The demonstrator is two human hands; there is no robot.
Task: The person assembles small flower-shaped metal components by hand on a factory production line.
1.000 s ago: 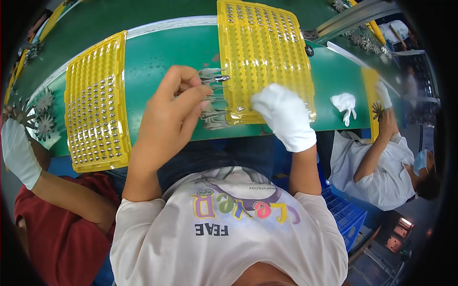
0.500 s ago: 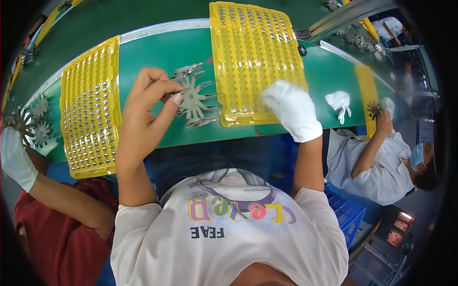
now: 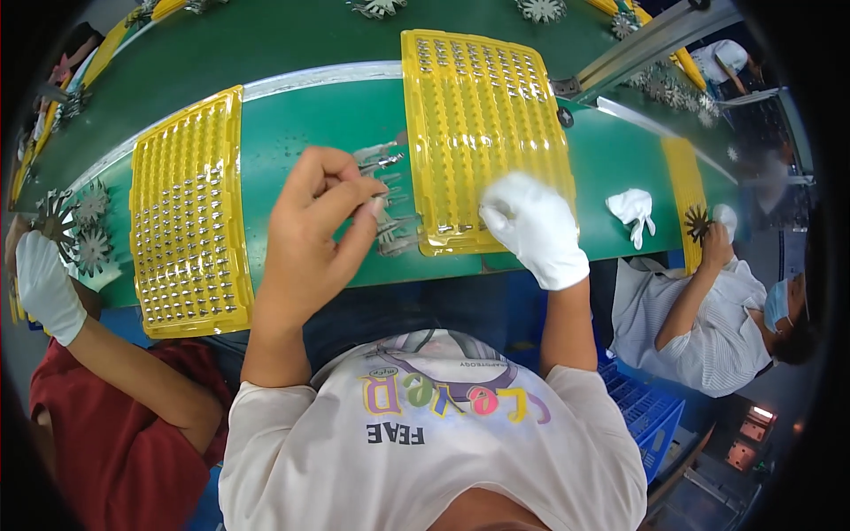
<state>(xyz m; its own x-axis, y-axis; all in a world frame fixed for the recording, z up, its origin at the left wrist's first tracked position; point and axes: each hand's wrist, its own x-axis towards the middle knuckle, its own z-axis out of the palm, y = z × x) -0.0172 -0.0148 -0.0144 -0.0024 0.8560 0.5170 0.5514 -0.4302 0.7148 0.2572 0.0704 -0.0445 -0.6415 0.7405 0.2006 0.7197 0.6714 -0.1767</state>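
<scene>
While the left hand's (image 3: 312,226) fingers (image 3: 358,190) press together beside metal prongs (image 3: 386,162), the right hand (image 3: 537,232), grip unclear, curls over a tray (image 3: 482,146).

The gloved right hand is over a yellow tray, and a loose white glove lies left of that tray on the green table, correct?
Not quite: the head view shows the loose white glove lying to the right of that yellow tray, on the green table. The gloved right hand is over the tray.

Tray (image 3: 443,142) on table (image 3: 611,155), glove (image 3: 630,209) to right
</scene>
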